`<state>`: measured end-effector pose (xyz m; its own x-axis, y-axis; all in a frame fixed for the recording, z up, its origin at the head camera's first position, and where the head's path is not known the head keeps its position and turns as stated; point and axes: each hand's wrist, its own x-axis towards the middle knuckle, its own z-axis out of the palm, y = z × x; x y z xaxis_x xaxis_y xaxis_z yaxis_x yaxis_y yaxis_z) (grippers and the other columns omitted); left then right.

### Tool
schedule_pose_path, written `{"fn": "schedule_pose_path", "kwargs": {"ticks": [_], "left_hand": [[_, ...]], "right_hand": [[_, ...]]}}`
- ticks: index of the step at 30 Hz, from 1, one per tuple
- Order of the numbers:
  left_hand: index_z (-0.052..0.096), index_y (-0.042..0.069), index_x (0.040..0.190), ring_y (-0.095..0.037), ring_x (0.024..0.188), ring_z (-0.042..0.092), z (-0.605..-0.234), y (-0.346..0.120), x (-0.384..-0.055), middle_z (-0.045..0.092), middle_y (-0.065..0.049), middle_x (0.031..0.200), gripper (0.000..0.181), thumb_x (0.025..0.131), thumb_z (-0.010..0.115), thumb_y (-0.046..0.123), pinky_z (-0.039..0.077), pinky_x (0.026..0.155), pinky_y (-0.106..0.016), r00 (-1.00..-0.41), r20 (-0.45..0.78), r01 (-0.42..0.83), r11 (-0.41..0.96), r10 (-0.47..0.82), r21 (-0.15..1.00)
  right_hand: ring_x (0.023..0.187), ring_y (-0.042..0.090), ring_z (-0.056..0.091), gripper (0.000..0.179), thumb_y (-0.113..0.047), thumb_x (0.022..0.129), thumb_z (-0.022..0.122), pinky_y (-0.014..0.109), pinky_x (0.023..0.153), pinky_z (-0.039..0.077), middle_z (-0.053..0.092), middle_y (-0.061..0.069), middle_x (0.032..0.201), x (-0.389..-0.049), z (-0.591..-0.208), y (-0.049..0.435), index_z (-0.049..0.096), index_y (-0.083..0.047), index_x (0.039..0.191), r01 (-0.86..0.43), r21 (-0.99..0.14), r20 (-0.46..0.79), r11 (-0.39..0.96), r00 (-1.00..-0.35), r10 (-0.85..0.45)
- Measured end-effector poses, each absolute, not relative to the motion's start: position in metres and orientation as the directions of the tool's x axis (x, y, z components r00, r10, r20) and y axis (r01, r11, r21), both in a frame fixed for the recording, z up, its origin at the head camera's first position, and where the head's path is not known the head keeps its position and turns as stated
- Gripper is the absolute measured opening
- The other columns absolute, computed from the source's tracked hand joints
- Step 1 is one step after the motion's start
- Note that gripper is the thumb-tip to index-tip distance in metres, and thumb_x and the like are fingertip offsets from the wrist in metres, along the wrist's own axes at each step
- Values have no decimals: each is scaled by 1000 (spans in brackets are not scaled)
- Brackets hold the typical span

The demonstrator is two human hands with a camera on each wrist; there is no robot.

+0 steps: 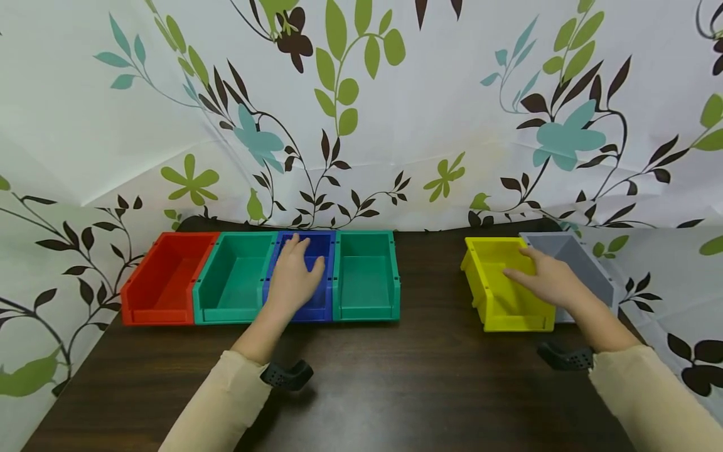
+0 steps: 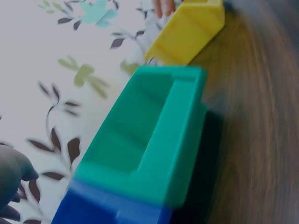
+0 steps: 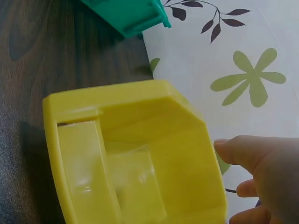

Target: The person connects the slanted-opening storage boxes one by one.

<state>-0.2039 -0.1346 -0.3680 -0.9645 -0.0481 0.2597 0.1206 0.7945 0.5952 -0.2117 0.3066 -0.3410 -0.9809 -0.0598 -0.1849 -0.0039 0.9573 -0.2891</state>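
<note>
My left hand (image 1: 294,279) is over the blue bin (image 1: 321,301), its fingers extended toward the back rim and its thumb spread to the side. Nothing shows in its grasp, though the hand hides part of that bin. On the right, my right hand (image 1: 546,276) reaches over the yellow bin (image 1: 519,319) with thumb and fingers apart. The right wrist view has the thumb (image 3: 233,148) close to the yellow bin's rim; whether it touches I cannot tell. No contents are visible in the yellow bin.
Left of the blue bin stand a green bin (image 1: 234,314) and a red bin (image 1: 158,314); another green bin (image 1: 367,311) adjoins it on the right. A grey bin (image 1: 590,276) sits beside the yellow one. All rest on a dark wooden table (image 1: 395,389) before a leaf-patterned cloth (image 1: 429,81).
</note>
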Motion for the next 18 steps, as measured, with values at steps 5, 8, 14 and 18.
{"fn": "schedule_pose_path", "kwargs": {"ticks": [5,8,14,18], "left_hand": [[45,-5,136,-41,130,43,-374,-114,-211,45,-26,140,62,90,60,33,40,103,-55,-993,118,68,759,-12,648],[42,-5,138,-39,125,49,-381,-108,-216,49,-25,138,63,89,60,32,46,97,-51,-999,31,1,742,-26,671],[42,-6,138,-28,88,58,-387,-106,-219,51,-25,135,59,89,57,24,49,77,-39,-999,7,-25,698,-44,715],[42,-5,138,-15,57,47,-386,-106,-217,59,-24,122,58,89,56,23,46,58,-30,-998,-13,-46,670,-55,741]], "right_hand": [[118,59,38,92,-61,91,44,68,92,38,33,43,136,-211,-345,303,24,12,143,-2,-299,-184,954,-981,-60],[117,58,41,93,-60,90,47,66,92,40,37,43,134,-212,-347,296,23,12,143,6,-307,-198,952,-978,-58],[115,57,44,89,-54,91,50,65,92,41,43,41,130,-212,-347,279,24,14,142,-11,-303,-200,953,-977,-74],[115,55,47,82,-48,92,51,64,90,42,44,40,130,-212,-347,269,29,13,141,-8,-282,-185,959,-981,-63]]}}
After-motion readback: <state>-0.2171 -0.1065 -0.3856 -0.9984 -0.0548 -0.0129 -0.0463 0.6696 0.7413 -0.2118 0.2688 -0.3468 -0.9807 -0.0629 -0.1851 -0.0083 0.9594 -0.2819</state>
